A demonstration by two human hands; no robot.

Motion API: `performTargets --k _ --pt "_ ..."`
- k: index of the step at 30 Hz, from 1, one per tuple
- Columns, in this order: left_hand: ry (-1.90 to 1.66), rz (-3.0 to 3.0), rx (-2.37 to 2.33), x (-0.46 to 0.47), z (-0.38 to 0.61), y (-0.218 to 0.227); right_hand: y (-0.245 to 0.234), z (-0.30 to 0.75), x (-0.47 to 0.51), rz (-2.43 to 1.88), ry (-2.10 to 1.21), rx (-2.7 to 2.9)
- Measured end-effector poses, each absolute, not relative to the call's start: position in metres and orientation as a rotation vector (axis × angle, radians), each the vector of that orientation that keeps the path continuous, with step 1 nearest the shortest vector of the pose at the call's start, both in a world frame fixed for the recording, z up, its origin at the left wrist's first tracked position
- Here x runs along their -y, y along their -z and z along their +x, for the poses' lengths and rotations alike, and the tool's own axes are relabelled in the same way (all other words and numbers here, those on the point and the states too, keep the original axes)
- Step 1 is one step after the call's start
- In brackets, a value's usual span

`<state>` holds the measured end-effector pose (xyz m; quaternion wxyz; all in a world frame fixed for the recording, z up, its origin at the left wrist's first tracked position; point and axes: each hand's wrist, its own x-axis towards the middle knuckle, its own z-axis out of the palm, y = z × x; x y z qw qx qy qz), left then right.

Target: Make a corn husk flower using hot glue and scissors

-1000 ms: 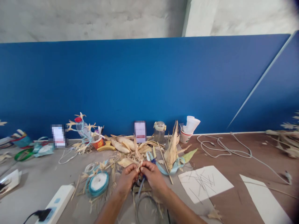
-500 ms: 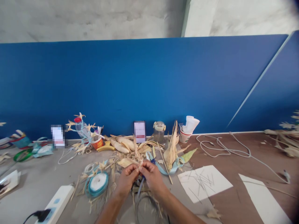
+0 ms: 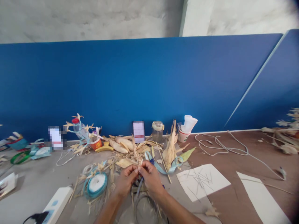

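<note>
My left hand (image 3: pixel 127 178) and my right hand (image 3: pixel 149 175) meet at the fingertips in the middle of the table. Both are closed in a pinch on a small pale piece of corn husk (image 3: pixel 140 162), whose tip pokes up between them. The fingers hide most of it. Just beyond lie loose corn husks (image 3: pixel 126 162) and whole husk-wrapped ears (image 3: pixel 118 145). Left of my left hand is a spool of blue ribbon (image 3: pixel 97 184) with husk scraps around it. A coil of grey tubing or cord (image 3: pixel 146 209) lies below, between my forearms.
A power strip (image 3: pixel 58 200) sits at the front left. A phone (image 3: pixel 138 132), a glass jar (image 3: pixel 158 132) and a paper cup (image 3: pixel 183 136) stand along the blue partition (image 3: pixel 140 84). Thin wires lie on white paper (image 3: pixel 203 182) to the right, near a white cable (image 3: pixel 224 150).
The view has shifted slightly, so the things on the table appear a little further left. My hands keep the same pinch, with barely any visible movement.
</note>
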<state>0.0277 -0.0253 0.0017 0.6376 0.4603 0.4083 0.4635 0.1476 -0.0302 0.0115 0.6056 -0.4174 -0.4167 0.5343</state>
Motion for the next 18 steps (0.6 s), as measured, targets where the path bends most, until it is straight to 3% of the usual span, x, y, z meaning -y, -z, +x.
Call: performTargets --k 9,18 --pt "-1.159 1.015 -0.927 0.023 0.025 -0.006 -0.016 0.146 0.033 -0.913 -1.305 0.886" --pt "-1.202 1.058 -0.989 0.019 0.022 0.001 -0.03 0.154 0.037 -0.993 -0.73 1.283"
